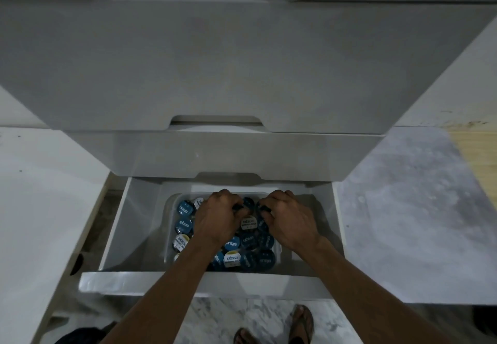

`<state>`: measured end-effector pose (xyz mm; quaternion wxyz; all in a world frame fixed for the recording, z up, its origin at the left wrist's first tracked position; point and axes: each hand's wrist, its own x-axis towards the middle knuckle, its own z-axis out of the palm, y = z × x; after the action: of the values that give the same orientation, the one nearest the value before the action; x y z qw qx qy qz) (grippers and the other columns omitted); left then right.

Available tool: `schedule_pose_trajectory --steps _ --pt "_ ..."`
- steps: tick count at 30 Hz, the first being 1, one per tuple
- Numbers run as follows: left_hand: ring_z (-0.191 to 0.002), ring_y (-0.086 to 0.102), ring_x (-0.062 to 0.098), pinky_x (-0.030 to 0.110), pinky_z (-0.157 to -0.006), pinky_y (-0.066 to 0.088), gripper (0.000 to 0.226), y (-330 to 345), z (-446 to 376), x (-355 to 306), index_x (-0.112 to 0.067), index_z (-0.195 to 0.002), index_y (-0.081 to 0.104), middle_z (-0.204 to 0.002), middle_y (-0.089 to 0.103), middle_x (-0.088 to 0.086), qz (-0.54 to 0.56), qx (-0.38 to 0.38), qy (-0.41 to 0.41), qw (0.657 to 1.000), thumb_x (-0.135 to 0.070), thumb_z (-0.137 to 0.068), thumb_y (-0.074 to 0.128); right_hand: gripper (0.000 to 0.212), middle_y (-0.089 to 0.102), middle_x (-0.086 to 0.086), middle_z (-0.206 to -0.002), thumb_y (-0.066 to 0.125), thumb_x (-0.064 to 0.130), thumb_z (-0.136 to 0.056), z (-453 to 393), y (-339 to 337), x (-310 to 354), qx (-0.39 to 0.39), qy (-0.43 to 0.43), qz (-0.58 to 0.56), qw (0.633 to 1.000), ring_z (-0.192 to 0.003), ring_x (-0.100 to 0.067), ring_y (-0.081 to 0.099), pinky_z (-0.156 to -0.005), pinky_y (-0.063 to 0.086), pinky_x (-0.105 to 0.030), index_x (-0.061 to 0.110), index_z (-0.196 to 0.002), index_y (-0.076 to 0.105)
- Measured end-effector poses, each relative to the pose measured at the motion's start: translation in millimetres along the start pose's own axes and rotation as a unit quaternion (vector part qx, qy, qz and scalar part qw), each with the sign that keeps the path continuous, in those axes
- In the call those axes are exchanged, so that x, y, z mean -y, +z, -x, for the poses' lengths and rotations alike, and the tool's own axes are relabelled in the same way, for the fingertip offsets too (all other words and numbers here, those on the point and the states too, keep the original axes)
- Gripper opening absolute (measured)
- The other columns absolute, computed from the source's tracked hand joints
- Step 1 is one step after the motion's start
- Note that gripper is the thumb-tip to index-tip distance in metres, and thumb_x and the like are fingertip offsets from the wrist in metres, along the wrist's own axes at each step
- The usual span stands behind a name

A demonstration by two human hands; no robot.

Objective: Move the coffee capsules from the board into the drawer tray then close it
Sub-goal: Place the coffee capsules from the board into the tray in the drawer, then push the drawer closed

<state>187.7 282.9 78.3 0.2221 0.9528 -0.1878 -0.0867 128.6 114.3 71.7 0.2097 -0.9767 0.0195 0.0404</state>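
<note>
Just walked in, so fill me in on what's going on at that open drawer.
A person is bent over an open drawer, both hands down in a clear tray that is full of coffee capsules. The left hand and the right hand each have their fingers curled round dark capsules near the back of the tray. The capsules have blue or white lids. The drawer is not yet closed.

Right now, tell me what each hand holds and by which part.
Left hand and right hand each curl round dark coffee capsules over the tray; which part of a capsule each grip takes is hidden.
</note>
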Motion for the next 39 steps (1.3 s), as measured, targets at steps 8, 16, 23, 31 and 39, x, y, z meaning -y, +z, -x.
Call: schedule_pose_trajectory --steps 8,16,23,31,39 --pt "-0.103 0.063 0.022 0.039 -0.085 0.055 0.035 -23 26 -1 -0.016 -0.111 0.071 -0.112 0.069 0.005 0.071 -0.052 0.025 0.996 -0.04 -0.086 0.069 0.03 0.062 0.001 -0.123 0.058 0.025 -0.095 29 -17 23 -0.065 0.026 -0.064 0.995 -0.111 -0.021 0.057 -0.085 0.054 -0.041 0.021 -0.124 0.063" --pt "-0.091 0.063 0.016 0.025 -0.079 0.051 0.024 -59 83 -1 -0.017 -0.104 0.068 -0.101 0.07 -0.001 0.07 -0.146 0.072 0.984 -0.035 -0.089 0.067 0.033 0.066 -0.002 -0.121 0.06 0.028 -0.093 79 -39 55 -0.166 0.028 -0.11 0.98 -0.105 -0.019 0.063 -0.089 0.055 -0.032 0.018 -0.125 0.062" --pt "-0.114 0.058 0.024 0.044 -0.089 0.053 0.051 -57 139 25 -0.024 -0.129 0.052 -0.131 0.06 0.002 0.02 -0.155 0.016 0.988 -0.058 -0.091 0.043 0.041 0.064 -0.004 -0.127 0.06 0.031 -0.093 131 -30 76 -0.213 0.038 -0.122 0.969 -0.111 -0.024 0.061 -0.088 0.05 -0.031 0.016 -0.132 0.057" --pt "-0.146 0.024 0.025 0.05 -0.119 0.017 0.075 -37 179 51 -0.03 -0.149 0.026 -0.159 0.027 0.004 -0.095 -0.08 -0.027 0.992 -0.073 -0.088 0.015 0.062 0.016 0.004 -0.162 0.024 0.055 -0.099 157 10 81 -0.124 0.071 -0.033 0.989 -0.151 -0.018 0.007 -0.119 0.005 -0.051 0.03 -0.154 0.017" --pt "-0.142 0.031 0.024 0.054 -0.12 0.008 0.074 -24 168 80 -0.033 -0.148 0.031 -0.153 0.038 0.001 -0.193 -0.073 0.019 0.978 -0.073 -0.091 0.006 0.068 0.043 -0.002 -0.151 0.022 0.069 -0.095 147 42 66 -0.134 0.072 0.116 0.982 -0.141 -0.027 0.036 -0.115 0.007 -0.058 0.027 -0.147 0.039"
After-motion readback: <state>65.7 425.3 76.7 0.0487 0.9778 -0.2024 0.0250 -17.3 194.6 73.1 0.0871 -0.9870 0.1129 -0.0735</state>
